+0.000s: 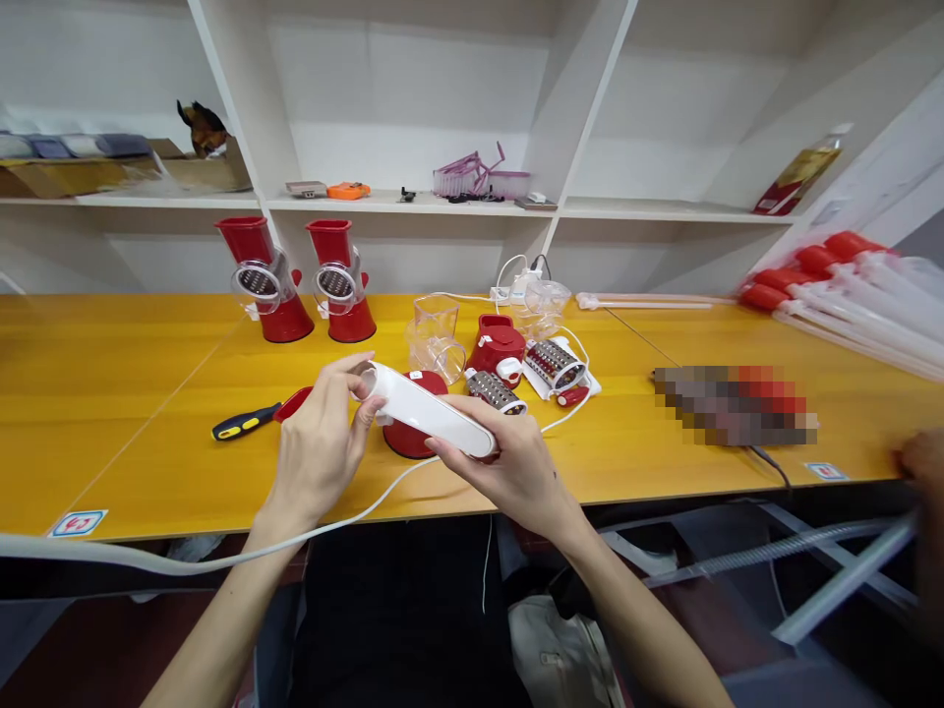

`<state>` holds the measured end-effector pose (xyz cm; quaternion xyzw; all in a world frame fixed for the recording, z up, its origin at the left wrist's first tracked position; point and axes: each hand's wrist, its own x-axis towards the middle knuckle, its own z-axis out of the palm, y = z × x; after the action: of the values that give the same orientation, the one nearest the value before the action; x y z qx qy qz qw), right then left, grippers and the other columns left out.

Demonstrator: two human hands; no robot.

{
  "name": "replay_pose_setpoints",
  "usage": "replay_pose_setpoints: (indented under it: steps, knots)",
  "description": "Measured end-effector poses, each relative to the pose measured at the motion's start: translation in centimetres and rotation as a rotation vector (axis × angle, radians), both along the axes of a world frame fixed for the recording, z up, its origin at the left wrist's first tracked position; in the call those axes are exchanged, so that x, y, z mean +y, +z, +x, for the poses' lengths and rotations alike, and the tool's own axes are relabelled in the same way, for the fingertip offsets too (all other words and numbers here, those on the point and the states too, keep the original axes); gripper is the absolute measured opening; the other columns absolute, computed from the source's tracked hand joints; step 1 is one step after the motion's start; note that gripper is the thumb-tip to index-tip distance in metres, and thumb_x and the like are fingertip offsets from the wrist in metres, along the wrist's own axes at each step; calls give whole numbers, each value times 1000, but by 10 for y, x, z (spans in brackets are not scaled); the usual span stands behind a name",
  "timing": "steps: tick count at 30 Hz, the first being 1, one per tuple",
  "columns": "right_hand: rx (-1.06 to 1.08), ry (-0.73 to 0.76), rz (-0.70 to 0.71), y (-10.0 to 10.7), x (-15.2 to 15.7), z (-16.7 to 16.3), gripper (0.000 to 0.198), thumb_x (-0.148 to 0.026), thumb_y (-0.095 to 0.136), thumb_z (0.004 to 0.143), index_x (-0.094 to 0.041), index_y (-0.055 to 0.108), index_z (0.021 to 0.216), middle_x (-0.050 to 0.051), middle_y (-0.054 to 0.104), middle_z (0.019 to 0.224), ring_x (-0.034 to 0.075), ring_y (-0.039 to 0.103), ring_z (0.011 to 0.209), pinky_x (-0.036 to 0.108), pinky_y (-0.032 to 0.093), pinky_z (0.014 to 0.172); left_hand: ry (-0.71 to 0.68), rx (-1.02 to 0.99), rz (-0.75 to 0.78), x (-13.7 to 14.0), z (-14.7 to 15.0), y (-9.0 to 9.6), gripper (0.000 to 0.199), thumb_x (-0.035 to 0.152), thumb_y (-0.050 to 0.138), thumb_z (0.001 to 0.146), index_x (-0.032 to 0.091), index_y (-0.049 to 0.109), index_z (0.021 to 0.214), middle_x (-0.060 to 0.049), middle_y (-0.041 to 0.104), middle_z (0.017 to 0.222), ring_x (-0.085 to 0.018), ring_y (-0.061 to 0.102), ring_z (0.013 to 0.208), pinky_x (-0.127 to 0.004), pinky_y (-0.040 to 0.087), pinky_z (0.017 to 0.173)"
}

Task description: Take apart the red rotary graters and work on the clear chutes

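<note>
A long white plastic grater body (432, 411) is held at a tilt above the table's front part. My left hand (319, 447) pinches its round hollow end, with fingertips at the opening. My right hand (516, 467) is wrapped round its other, rounded end. Behind and below it stands a red grater base (405, 438), partly covered by the white body. Close by are a metal grating drum (493, 391), a second drum (553, 366), a red housing (498, 346) and clear plastic parts (435, 339). A screwdriver (247, 423) lies left of my left hand, beside a red piece (293, 403).
Two assembled red rotary graters (278, 305) stand at the back left. A white cable (398, 482) crosses the front of the table. Red-and-clear packed parts (848, 285) are piled at right, near another person's blurred hand (921, 462). White shelves (413, 205) rise behind.
</note>
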<state>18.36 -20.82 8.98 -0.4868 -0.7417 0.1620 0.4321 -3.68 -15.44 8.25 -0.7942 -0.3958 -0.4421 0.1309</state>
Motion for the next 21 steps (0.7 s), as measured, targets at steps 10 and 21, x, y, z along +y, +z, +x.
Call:
replay_pose_setpoints:
  steps: [10, 21]
  knots:
    - [-393, -179, 580, -1, -2, 0, 40, -42, 61, 93, -18, 73, 123, -8, 66, 82, -13, 39, 55, 5, 31, 62, -99, 43, 54, 1, 4, -2, 19, 27, 50, 108, 20, 47, 91, -11, 72, 128, -19, 76, 94, -24, 56, 67]
    - [-456, -175, 570, 10, -7, 9, 37, -42, 64, 91, -19, 73, 119, -11, 58, 70, -13, 34, 52, 5, 28, 59, -171, 62, 45, -3, 9, -1, 10, 19, 46, 108, 21, 55, 108, -6, 78, 119, -22, 72, 123, -27, 60, 86]
